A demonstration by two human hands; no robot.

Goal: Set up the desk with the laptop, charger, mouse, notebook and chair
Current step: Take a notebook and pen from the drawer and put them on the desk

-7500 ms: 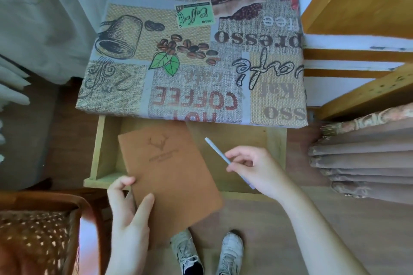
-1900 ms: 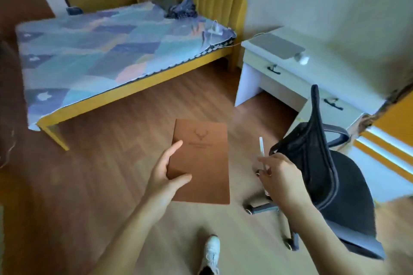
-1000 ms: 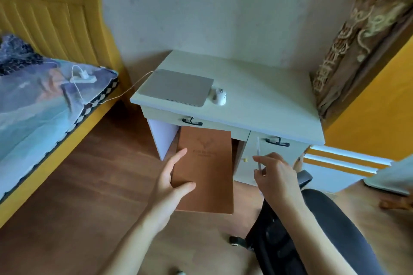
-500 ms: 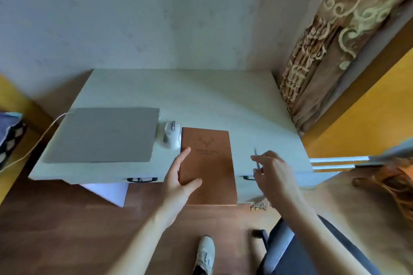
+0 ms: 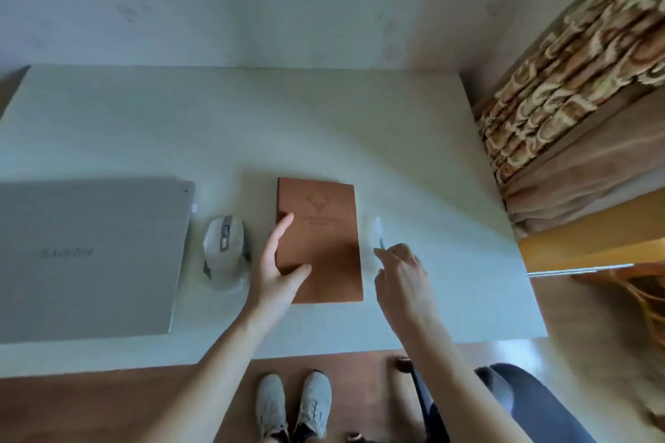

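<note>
With the brown notebook [image 5: 319, 239] lying flat on the pale worktop [image 5: 288, 126], the left hand [image 5: 275, 271] grips its near left corner, thumb pressed on the cover and fingers running up along the left edge. Just right of the notebook, the right hand [image 5: 401, 275] is loosely curled, and a slim pale pen [image 5: 378, 232] pokes out beyond its fingertips — too blurred to tell whether the fingers pinch it or merely touch it. The stamped emblem on the cover is too soft to read. Left of the left hand sits the white mouse [image 5: 225, 248], just beside the wrist, and further left the closed grey laptop [image 5: 90, 255], its left part cut off by the frame edge; the lettering on its lid is hard to make out. Below the right forearm, the dark chair [image 5: 532, 403] shows only in part, mostly hidden and cut off. Between the arms, two grey shoes [image 5: 293, 405] stand on the wooden floor [image 5: 90, 406]. A patterned curtain [image 5: 575, 57] hangs off to the right.
</note>
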